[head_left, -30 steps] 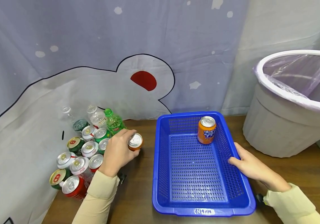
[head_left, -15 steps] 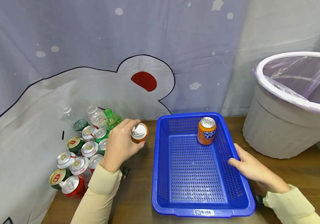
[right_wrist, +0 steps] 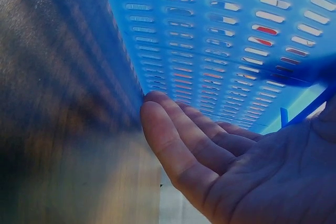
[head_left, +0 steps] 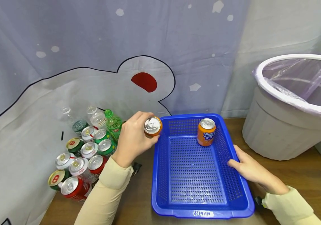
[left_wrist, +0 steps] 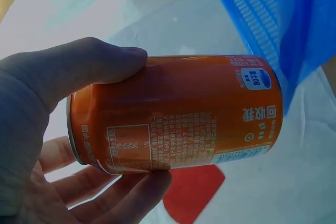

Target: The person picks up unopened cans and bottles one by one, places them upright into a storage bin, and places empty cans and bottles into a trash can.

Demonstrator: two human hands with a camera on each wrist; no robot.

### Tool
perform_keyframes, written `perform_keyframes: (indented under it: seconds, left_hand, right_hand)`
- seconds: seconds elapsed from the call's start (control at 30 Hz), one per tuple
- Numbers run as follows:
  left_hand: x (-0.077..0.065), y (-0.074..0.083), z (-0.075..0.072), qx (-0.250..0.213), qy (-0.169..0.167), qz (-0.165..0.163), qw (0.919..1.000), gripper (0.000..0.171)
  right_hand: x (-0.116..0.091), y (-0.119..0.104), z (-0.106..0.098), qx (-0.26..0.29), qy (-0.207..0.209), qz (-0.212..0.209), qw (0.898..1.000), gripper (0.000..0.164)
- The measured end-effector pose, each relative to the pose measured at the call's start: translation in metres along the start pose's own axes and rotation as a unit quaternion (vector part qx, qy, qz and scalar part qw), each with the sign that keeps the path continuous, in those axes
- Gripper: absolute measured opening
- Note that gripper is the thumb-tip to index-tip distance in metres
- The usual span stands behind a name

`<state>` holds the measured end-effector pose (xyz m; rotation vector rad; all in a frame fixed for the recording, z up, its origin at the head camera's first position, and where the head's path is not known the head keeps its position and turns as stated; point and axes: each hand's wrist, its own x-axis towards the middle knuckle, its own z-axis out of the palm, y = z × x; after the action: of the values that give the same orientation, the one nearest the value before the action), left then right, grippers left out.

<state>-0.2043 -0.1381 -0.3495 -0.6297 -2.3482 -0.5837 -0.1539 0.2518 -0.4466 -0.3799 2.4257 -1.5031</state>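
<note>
"Several red, green and white metal drink cans [head_left: 89, 150] stand at the left, beside clear plastic bottles [head_left: 97, 119] and a green plastic bottle [head_left: 113, 123]. What's changed?"

"Right of them, the left hand [head_left: 133, 137] has carried an orange metal can [head_left: 152, 126] away from that group. Thumb and fingers pinch it; it's now by the rear left corner of the perforated blue plastic basket [head_left: 194, 176], so I judge the transfer well along."

"And farther right?"

"Another orange can [head_left: 206, 133] stands upright inside, near the rear right corner. The right hand [head_left: 251, 168] pinches the right rim, thumb inside, unmoved."

"What's hard to see?"

"Those clear bottles fade into the pale curtain [head_left: 73, 84]. Whether the pinched can touches the rim, I can't tell. The basket wall hides most right fingers from the head view, and the grey bin [head_left: 273, 125] is cut off."
</note>
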Motion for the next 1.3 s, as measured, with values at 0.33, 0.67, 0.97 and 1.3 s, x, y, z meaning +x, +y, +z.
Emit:
perform_keyframes:
  seconds: [0.33, 0.67, 0.97, 1.3]
  left_hand:
    - [0.017, 0.02, 0.021, -0.02, -0.052, 0.029, 0.998, 0.057]
    - [0.041, 0.029, 0.047, -0.041, -0.123, 0.025, 0.9913, 0.057]
    - [0.051, 0.039, 0.07, -0.035, -0.204, 0.007, 0.9784, 0.055]
    - [0.065, 0.05, 0.098, 0.005, -0.271, -0.005, 0.9627, 0.056]
  right_hand:
    - [-0.001, -0.002, 0.0, -0.001, -0.001, 0.004, 1.0, 0.062]
    - [0.0, -0.002, 0.001, 0.002, -0.001, 0.006, 1.0, 0.062]
    - [-0.002, -0.001, 0.001, -0.003, -0.001, 0.004, 1.0, 0.062]
    - [-0.001, -0.003, 0.001, -0.014, 0.0, -0.001, 1.0, 0.061]
